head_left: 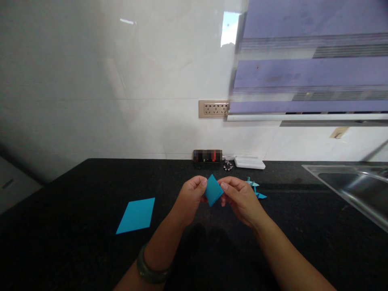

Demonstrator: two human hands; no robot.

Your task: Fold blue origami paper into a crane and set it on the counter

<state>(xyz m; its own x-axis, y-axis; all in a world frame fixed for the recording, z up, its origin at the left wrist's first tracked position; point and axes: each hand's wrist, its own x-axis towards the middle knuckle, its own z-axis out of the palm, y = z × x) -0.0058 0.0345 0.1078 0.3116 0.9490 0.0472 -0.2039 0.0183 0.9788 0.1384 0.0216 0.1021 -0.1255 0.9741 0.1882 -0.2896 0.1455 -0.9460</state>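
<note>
Two hands, the left hand [190, 193] and the right hand [239, 198], pinch a small folded blue paper piece [214, 190] between thumb and fingertips, each closed on an opposite side corner, so that it hangs between them above the black worktop [75, 190], touching nothing else. Judged by its look, the paper is very light, thin and easily creased, stiff only along its folds, and is best taken at edges or corners. One flat blue sheet [136, 215] lies well apart to the left; a folded blue shape [257, 190] sits just behind the right hand.
</note>
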